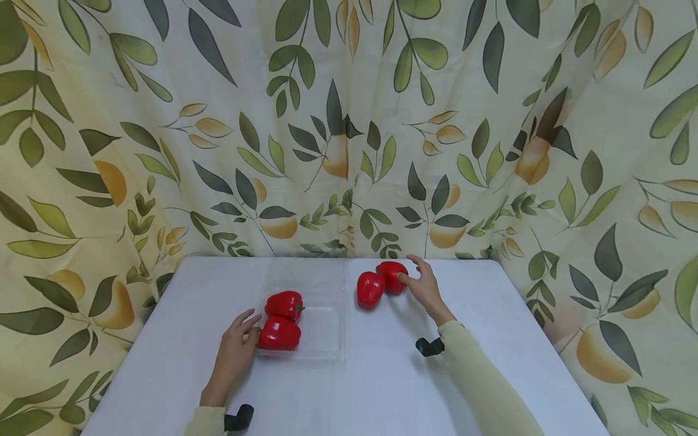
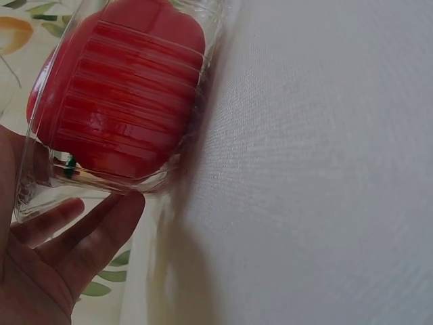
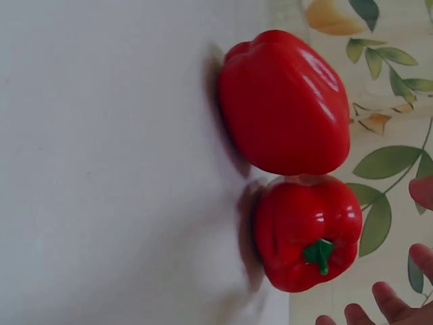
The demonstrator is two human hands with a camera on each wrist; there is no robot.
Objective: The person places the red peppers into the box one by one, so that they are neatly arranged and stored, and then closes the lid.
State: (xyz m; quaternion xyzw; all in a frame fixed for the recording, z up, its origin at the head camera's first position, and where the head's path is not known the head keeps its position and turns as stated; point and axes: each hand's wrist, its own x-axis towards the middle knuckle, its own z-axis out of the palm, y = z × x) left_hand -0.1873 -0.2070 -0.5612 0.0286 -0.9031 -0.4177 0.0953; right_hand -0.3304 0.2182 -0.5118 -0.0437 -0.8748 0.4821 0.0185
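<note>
A clear plastic container lies on the table with two red bell peppers in its left part, a farther one and a nearer one. My left hand is at the container's left side, its fingertips right at the clear wall; one pepper shows through the ribbed plastic. My right hand reaches beside two more red bell peppers, fingers spread and holding nothing. The one nearest it has a green stem; the other lies against it.
The white table has its back edge just behind the loose peppers. A leaf-patterned curtain hangs behind and on both sides. Each wrist wears a small black device, one on the left wrist and one on the right.
</note>
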